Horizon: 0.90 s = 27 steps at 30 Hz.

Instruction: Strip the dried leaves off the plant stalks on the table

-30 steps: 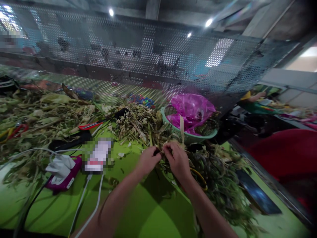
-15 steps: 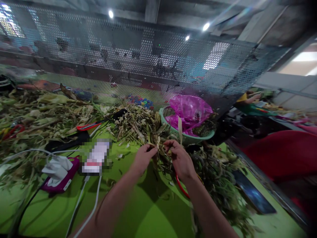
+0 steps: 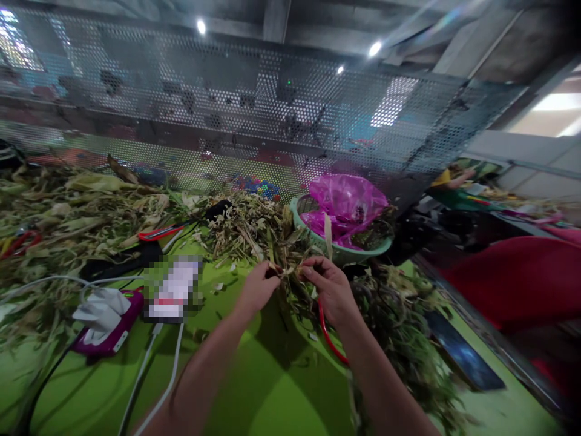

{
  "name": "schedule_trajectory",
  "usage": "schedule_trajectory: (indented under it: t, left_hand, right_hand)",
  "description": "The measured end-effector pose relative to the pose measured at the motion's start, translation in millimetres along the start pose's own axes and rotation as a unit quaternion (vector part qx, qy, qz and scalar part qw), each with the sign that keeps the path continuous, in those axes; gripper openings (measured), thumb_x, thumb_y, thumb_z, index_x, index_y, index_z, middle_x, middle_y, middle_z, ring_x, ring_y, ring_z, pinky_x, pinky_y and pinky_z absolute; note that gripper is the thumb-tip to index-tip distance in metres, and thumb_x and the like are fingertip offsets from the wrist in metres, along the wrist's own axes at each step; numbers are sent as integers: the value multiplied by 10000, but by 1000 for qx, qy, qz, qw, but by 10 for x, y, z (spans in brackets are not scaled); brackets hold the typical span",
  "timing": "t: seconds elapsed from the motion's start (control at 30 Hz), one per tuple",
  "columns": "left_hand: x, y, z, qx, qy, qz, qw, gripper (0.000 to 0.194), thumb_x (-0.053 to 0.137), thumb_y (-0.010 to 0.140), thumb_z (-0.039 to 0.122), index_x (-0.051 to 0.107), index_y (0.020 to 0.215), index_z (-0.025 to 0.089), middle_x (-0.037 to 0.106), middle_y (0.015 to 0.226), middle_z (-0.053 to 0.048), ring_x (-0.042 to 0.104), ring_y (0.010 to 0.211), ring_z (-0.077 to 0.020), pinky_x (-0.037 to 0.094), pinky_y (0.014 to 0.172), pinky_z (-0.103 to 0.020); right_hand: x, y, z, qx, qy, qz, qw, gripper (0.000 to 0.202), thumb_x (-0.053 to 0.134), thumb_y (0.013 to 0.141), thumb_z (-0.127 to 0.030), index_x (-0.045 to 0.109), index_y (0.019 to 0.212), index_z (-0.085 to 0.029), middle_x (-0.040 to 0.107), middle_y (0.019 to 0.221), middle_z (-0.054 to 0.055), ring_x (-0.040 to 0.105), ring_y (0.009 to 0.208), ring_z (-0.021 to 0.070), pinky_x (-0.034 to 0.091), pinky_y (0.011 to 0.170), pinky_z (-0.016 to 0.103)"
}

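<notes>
Above the green table, my left hand pinches one end of a small pale piece of dried plant. My right hand pinches its other end, a short distance to the right. Dried leaves and stems lie heaped just behind both hands. A red loop lies partly under my right wrist. Beyond my right hand stands a green basket with a pink plastic bag in it.
To the left are a phone on a cable, a purple power strip with white plugs and red-handled scissors. Greener plants and a dark phone lie right. A perforated metal screen rises behind. A person's arm shows far right.
My right fingers have closed in on the plant piece, which now stretches sideways between both hands. My left hand has shifted slightly left. The whole view has moved a little.
</notes>
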<state>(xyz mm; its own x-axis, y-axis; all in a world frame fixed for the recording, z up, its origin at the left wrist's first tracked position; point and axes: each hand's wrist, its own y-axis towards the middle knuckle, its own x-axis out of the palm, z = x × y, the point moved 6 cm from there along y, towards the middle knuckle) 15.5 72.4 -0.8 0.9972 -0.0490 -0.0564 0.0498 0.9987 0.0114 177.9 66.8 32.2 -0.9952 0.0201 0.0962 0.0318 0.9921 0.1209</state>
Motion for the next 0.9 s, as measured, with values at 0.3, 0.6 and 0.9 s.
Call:
schedule_trajectory:
  t: [0.3, 0.6, 0.9]
  left_hand:
    - [-40, -29, 244, 54, -4, -20, 998, 176, 581, 736, 321, 680, 815, 199, 624, 805, -38, 534, 802, -182, 388, 723, -272]
    - [153, -45, 29, -42, -187, -83, 978, 192, 660, 702, 359, 622, 715, 172, 575, 654, -2, 510, 640, -112, 384, 644, -240]
    - [81, 13, -6, -23, -180, -39, 983, 174, 682, 647, 191, 596, 794, 155, 592, 737, 0, 519, 710, -110, 394, 687, -231]
  right_hand:
    - [77, -34, -57, -72, -95, -44, 992, 241, 729, 693, -314, 637, 893, -214, 661, 887, 37, 594, 801, 179, 478, 753, 313]
    - [188, -116, -115, -154, -201, -66, 965, 265, 653, 767, -212, 628, 1029, -241, 669, 1000, 42, 606, 952, 199, 450, 890, 371]
    - [90, -47, -28, -82, -137, -46, 986, 323, 663, 769, -306, 599, 1073, -216, 672, 994, 72, 613, 919, 209, 476, 835, 347]
